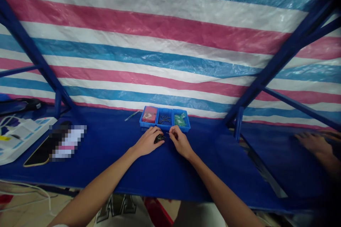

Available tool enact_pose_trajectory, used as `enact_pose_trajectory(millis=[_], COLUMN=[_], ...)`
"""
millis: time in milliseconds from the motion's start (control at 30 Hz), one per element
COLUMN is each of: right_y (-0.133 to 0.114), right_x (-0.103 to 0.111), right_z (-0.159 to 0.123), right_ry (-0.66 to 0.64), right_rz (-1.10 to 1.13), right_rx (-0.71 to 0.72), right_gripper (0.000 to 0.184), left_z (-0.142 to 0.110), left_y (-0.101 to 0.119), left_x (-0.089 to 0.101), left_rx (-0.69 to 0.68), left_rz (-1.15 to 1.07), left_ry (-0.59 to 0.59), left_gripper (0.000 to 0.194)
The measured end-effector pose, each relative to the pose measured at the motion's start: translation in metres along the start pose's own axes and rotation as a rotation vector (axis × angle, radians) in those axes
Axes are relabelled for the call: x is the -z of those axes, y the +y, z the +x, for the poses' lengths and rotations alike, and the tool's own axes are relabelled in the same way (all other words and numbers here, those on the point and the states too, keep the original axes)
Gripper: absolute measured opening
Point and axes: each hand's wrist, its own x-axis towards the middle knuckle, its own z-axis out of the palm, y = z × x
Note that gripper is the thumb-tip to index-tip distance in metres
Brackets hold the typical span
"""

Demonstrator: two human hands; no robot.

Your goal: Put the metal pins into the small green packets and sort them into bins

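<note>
Both my hands rest on the blue table (112, 156) just in front of a row of three small blue trays (164, 118). My left hand (147, 142) is curled, its fingers closed on a small dark part (159, 138). My right hand (180, 141) pinches a thin pin-like piece (168, 133) pointed at that part. The left tray holds red pieces (149, 114), the middle tray dark thin pins (164, 120), the right tray green pieces (180, 120).
A striped pink, white and blue tarp (170, 42) backs the table, with blue frame bars (279, 60) at both sides. A phone (39, 152) and a white box (16, 138) lie at left. A pen-like stick (131, 115) lies behind. Another person's hand (314, 143) rests at right.
</note>
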Motion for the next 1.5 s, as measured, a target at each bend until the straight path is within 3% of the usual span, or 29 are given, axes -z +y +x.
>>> enact_pose_trajectory(millis=[167,400,900,1233,1500], right_y=[-0.0039,0.0018,-0.0035,-0.0032,0.0028], right_x=[0.0028,0.0031,-0.0015,-0.0024,-0.0011], right_z=[0.0027,0.0065,0.0082,0.0061,0.0077], right_ry=[0.019,0.09,0.061,0.046,0.083], right_rz=[0.103,0.302,0.516,0.528,0.408], right_rx=[0.002,-0.083,-0.237,-0.252,-0.172], right_gripper=[0.027,0.024,0.044,0.041,0.038], left_z=[-0.001,-0.0007,-0.0007,-0.001,-0.0014], left_y=[-0.0016,-0.0004,-0.0012,-0.0006,-0.0006], left_x=[-0.0021,-0.0012,-0.0026,-0.0011,-0.0026], left_rx=[0.005,0.002,-0.02,-0.014,-0.012], left_rz=[0.012,0.016,0.014,0.01,-0.006], left_ry=[0.0,-0.004,-0.002,-0.012,-0.002], left_gripper=[0.021,0.022,0.022,0.022,0.022])
